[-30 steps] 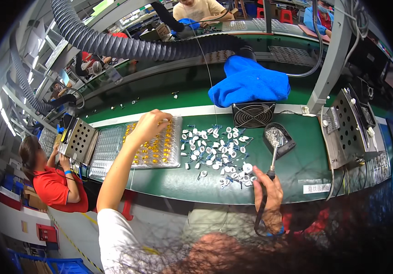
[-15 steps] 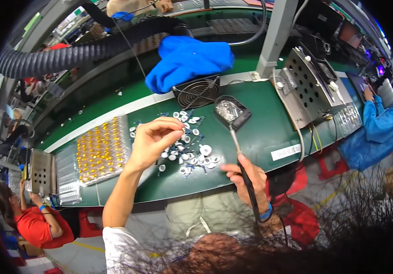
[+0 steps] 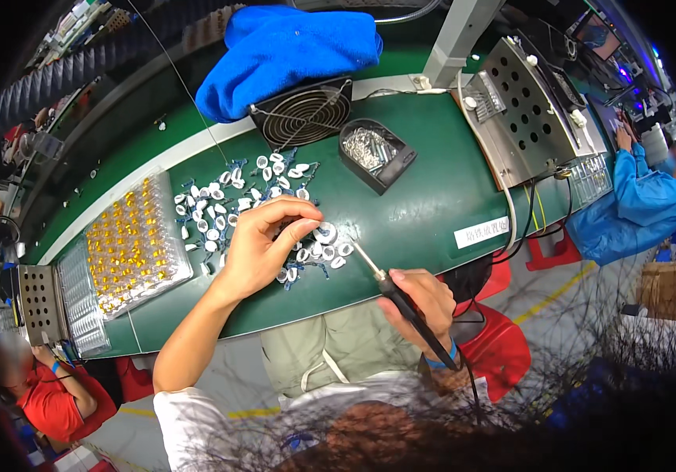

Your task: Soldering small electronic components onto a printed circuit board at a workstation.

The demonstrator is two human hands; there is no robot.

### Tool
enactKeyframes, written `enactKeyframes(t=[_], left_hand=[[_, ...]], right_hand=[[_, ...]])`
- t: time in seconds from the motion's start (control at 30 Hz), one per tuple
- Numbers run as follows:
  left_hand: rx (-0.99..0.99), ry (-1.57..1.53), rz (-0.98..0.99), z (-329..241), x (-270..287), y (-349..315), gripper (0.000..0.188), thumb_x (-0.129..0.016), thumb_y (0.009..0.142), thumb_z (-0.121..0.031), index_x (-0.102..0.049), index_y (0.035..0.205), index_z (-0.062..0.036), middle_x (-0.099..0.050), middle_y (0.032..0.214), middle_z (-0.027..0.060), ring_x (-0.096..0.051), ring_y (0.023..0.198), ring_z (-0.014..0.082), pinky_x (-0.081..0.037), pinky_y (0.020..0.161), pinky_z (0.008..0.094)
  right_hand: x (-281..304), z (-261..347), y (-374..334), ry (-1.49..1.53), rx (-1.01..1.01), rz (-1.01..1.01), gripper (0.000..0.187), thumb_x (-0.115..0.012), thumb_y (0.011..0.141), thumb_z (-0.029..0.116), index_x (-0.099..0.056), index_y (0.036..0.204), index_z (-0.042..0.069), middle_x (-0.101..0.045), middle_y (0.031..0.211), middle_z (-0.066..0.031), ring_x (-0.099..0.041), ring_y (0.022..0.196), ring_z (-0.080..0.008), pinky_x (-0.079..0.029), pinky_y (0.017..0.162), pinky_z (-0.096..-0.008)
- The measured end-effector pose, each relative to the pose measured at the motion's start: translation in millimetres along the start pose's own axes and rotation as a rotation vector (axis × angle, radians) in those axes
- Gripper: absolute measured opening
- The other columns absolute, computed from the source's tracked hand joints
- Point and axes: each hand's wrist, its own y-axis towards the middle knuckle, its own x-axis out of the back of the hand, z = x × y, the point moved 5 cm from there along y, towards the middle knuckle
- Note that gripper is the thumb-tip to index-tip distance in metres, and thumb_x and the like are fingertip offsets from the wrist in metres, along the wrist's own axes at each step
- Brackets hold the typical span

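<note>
While the soldering iron (image 3: pixel 405 307) is gripped by the right hand (image 3: pixel 426 305) near the white caps (image 3: pixel 245 204), the left hand (image 3: pixel 263 250) is curled, any hold impossible to tell; skin could be burned if the iron, likely hot, is let slip.

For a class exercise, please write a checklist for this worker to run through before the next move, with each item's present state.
1. Soldering iron held by its handle in the right hand: ok.
2. Iron's tip apart from the left hand: ok, a gap shows.
3. Left hand holding a part: cannot tell; fingertips are close together.
4. White parts in neat rows: not ok, scattered on the table.
5. Fan running: cannot tell.
</note>
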Motion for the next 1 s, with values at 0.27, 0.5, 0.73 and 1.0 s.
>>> enactKeyframes(t=[0.27,0.5,0.73,1.0], left_hand=[[-0.024,0.045,0.014,5,-4,-2,0.013,-0.066,0.099,0.003,-0.071,0.110,0.0050,-0.071,0.113,0.0145,-0.069,0.109,0.0220,-0.055,0.097,0.0321],[0.003,0.093,-0.002,2,-6,-1,0.014,-0.066,0.098,0.004,-0.071,0.111,0.0049,-0.070,0.114,0.0143,-0.071,0.104,0.0207,-0.058,0.091,0.0296],[0.003,0.072,-0.009,4,-7,-2,0.015,-0.065,0.098,0.006,-0.071,0.111,0.0049,-0.070,0.114,0.0134,-0.071,0.103,0.0197,-0.058,0.091,0.0287],[-0.001,0.135,-0.002,5,-7,-2,0.015,-0.066,0.097,0.007,-0.071,0.111,0.0051,-0.070,0.112,0.0133,-0.071,0.103,0.0195,-0.058,0.090,0.0287]], right_hand=[[-11,0,9,-0.029,0.017,0.074,0.045,-0.094,0.068,0.006,-0.069,0.105,-0.003,-0.072,0.087,-0.0165,-0.075,0.083,-0.0357,-0.062,0.068,-0.0394],[-16,-2,11,-0.042,0.014,0.089,0.046,-0.094,0.067,0.004,-0.070,0.105,-0.002,-0.072,0.087,-0.0159,-0.075,0.081,-0.0352,-0.062,0.069,-0.0384],[-18,-4,11,-0.038,0.025,0.084,0.047,-0.094,0.066,0.005,-0.071,0.107,-0.001,-0.073,0.087,-0.0151,-0.074,0.080,-0.0341,-0.062,0.069,-0.0383],[-18,-4,10,-0.048,0.012,0.084,0.047,-0.095,0.067,0.006,-0.072,0.107,0.000,-0.073,0.087,-0.0141,-0.074,0.080,-0.0341,-0.062,0.069,-0.0381]])
